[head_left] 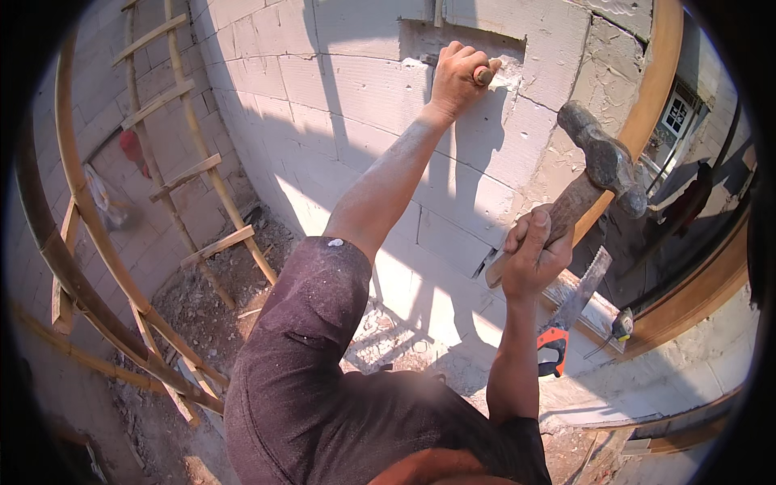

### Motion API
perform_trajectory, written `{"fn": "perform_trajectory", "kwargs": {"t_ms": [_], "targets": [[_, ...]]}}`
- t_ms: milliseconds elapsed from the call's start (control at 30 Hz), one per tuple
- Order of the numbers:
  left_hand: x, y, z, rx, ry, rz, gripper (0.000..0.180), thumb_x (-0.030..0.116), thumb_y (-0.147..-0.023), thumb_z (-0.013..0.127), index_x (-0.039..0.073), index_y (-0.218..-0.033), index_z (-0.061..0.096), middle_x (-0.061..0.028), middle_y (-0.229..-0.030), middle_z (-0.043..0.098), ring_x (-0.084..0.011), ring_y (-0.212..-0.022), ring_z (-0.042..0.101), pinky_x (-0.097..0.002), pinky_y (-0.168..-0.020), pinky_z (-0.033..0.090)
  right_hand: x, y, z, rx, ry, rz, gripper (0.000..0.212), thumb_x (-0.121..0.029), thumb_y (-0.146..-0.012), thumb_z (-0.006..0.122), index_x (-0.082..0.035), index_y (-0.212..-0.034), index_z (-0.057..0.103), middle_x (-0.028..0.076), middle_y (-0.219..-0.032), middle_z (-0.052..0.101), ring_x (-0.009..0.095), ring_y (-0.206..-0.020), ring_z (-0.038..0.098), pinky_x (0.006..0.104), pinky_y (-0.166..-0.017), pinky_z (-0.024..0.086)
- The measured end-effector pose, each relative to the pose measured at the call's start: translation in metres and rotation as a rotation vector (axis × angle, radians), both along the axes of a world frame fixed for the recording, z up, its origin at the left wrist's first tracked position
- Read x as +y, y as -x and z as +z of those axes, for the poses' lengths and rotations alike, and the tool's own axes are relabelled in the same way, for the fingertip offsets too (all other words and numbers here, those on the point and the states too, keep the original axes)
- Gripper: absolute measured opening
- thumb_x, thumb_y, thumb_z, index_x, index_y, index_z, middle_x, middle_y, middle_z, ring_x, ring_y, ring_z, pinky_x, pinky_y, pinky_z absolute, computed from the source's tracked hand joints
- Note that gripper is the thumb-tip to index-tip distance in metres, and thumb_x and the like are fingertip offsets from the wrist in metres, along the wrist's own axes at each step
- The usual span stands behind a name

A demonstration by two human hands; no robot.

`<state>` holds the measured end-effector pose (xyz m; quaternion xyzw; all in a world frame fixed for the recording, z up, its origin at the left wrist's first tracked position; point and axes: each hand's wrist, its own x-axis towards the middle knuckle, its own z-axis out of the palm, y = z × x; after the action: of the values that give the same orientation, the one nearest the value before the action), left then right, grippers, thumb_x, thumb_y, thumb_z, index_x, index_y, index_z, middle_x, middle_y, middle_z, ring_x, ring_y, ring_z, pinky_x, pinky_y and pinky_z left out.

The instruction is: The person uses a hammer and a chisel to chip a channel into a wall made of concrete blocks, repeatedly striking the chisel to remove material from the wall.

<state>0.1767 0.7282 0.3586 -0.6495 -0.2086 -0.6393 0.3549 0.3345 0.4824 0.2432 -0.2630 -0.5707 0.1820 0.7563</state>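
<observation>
My left hand is closed around a chisel, of which only the round brown butt end shows. It is held at a rectangular recess cut into the pale block wall; the chisel's blade is hidden behind my fingers. Lower and to the right, my right hand grips the wooden handle of a hammer. The heavy dark metal head is raised up and to the right, apart from the chisel.
A handsaw with an orange and black handle and a tape measure sit by the wooden window frame at right. Wooden ladders stand at left. Rubble covers the ground.
</observation>
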Motion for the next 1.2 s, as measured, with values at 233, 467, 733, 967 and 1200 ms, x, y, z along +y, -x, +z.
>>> {"fn": "perform_trajectory", "kwargs": {"t_ms": [233, 467, 733, 967, 1200], "targets": [[-0.006, 0.003, -0.01, -0.067, 0.089, -0.133, 0.03, 0.028, -0.086, 0.079, 0.011, -0.07, 0.06, -0.004, -0.074, 0.059, -0.0271, -0.08, 0.054, -0.0404, -0.079, 0.044, -0.024, -0.004, -0.005, 0.025, 0.081, 0.096, 0.02, -0.02, -0.107, 0.047, -0.001, -0.101, 0.047, 0.004, -0.065, 0.047, 0.01, -0.05, 0.046, 0.0259, -0.046, 0.042], [-0.006, 0.001, -0.01, -0.014, -0.024, -0.106, 0.034, 0.018, -0.077, 0.086, 0.009, -0.065, 0.056, -0.0039, -0.068, 0.059, -0.0269, -0.071, 0.055, -0.0396, -0.067, 0.046, -0.002, 0.015, 0.0, 0.057, 0.001, 0.118, 0.029, -0.026, -0.106, 0.049, 0.001, -0.098, 0.046, 0.006, -0.065, 0.047, 0.012, -0.051, 0.047, 0.0264, -0.047, 0.042], [0.001, -0.003, -0.011, -0.135, -0.03, -0.203, 0.029, 0.016, -0.079, 0.083, 0.01, -0.066, 0.057, -0.0049, -0.066, 0.056, -0.0272, -0.07, 0.051, -0.0392, -0.068, 0.044, 0.084, 0.037, -0.016, -0.041, -0.035, -0.033, 0.029, -0.027, -0.106, 0.051, -0.001, -0.097, 0.046, 0.003, -0.065, 0.047, 0.009, -0.051, 0.045, 0.0238, -0.047, 0.038], [0.017, -0.001, -0.019, -0.08, -0.075, -0.153, 0.026, 0.009, -0.075, 0.081, 0.01, -0.065, 0.057, -0.0039, -0.064, 0.055, -0.0248, -0.069, 0.051, -0.0363, -0.06, 0.043, 0.104, 0.046, -0.013, 0.066, -0.097, 0.114, 0.022, -0.024, -0.108, 0.049, -0.004, -0.097, 0.045, 0.0, -0.064, 0.046, 0.006, -0.048, 0.043, 0.0225, -0.043, 0.038], [0.022, 0.0, -0.012, -0.079, -0.049, -0.142, 0.026, 0.009, -0.074, 0.081, 0.008, -0.065, 0.056, -0.0037, -0.066, 0.057, -0.0261, -0.069, 0.052, -0.0377, -0.062, 0.044, 0.113, 0.05, -0.017, 0.028, -0.1, 0.1, 0.021, -0.02, -0.106, 0.051, -0.002, -0.096, 0.047, 0.0, -0.063, 0.046, 0.006, -0.048, 0.044, 0.0229, -0.043, 0.037]]}}
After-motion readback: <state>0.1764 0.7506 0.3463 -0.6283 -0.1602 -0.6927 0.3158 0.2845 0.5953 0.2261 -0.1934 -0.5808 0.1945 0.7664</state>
